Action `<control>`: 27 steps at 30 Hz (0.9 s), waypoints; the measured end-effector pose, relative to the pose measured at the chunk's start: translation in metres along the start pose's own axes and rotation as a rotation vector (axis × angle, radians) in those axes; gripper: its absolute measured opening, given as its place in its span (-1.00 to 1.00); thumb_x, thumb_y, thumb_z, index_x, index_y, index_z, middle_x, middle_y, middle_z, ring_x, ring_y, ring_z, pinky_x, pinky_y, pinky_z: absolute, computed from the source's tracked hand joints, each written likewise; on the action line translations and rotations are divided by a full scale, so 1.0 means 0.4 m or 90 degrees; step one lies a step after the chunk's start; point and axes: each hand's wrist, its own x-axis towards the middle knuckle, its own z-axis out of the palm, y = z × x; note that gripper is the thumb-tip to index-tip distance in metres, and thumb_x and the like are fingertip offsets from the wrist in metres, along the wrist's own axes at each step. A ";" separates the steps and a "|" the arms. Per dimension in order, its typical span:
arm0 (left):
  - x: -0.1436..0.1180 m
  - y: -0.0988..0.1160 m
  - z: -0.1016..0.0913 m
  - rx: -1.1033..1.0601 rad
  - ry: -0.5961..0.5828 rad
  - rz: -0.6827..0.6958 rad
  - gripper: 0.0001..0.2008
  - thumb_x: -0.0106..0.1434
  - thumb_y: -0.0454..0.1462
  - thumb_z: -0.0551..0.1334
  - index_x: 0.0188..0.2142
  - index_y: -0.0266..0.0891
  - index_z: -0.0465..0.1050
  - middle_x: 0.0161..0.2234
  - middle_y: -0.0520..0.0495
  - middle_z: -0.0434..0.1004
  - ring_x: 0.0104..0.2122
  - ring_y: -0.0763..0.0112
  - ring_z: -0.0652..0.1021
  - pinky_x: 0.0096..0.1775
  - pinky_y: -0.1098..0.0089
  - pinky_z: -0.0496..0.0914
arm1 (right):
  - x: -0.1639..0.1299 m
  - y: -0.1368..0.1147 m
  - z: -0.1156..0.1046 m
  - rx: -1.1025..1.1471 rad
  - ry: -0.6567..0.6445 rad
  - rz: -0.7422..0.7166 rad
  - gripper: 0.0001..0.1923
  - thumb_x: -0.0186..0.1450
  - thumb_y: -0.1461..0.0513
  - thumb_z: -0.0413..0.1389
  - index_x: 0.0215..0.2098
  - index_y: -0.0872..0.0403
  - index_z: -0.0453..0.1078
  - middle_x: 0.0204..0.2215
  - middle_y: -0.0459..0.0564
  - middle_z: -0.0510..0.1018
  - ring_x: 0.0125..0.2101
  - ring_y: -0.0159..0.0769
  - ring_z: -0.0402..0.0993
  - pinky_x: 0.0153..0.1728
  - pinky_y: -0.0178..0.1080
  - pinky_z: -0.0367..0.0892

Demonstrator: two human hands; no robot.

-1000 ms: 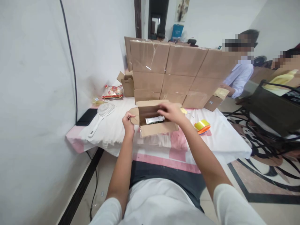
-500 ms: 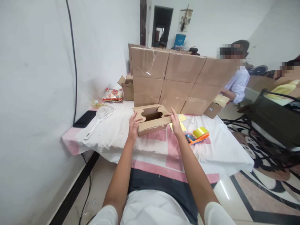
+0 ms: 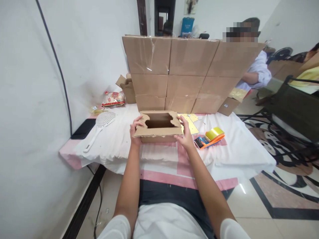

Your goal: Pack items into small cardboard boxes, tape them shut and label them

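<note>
A small brown cardboard box (image 3: 159, 131) with its top open sits between my hands near the middle of the table. Its flaps have wavy cut-outs, and the inside looks dark. My left hand (image 3: 136, 130) grips the box's left end, fingers over the side flap. At the right end my right hand (image 3: 185, 133) holds on, thumb at the front corner and fingers on the flap. Just right of that hand lie yellow sheets (image 3: 191, 124). Beyond them is an orange tape dispenser (image 3: 210, 142) with a roll of yellowish tape (image 3: 214, 133).
A wall of taped cardboard cartons (image 3: 185, 76) stands behind the box. On the left lie a white slotted skimmer (image 3: 104, 120), a black phone-like slab (image 3: 83, 128) and a red-and-white food packet (image 3: 113, 99). Another person (image 3: 258, 71) stands behind the cartons at right.
The box has turned from slightly skewed to squarely facing me, its front flap now nearer level. My right thumb has shifted to the front corner. My view has tilted down a little.
</note>
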 end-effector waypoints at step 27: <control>0.115 0.001 -0.006 -0.034 -0.061 -0.251 -0.06 -0.20 -0.29 0.13 0.29 -0.04 0.40 0.27 -0.03 0.47 0.19 0.05 0.52 0.11 0.18 0.48 | 0.151 0.094 0.027 0.214 0.026 0.197 -0.18 0.17 0.07 0.12 0.40 -0.11 0.11 0.37 0.04 0.32 0.36 -0.05 0.26 0.31 0.05 0.24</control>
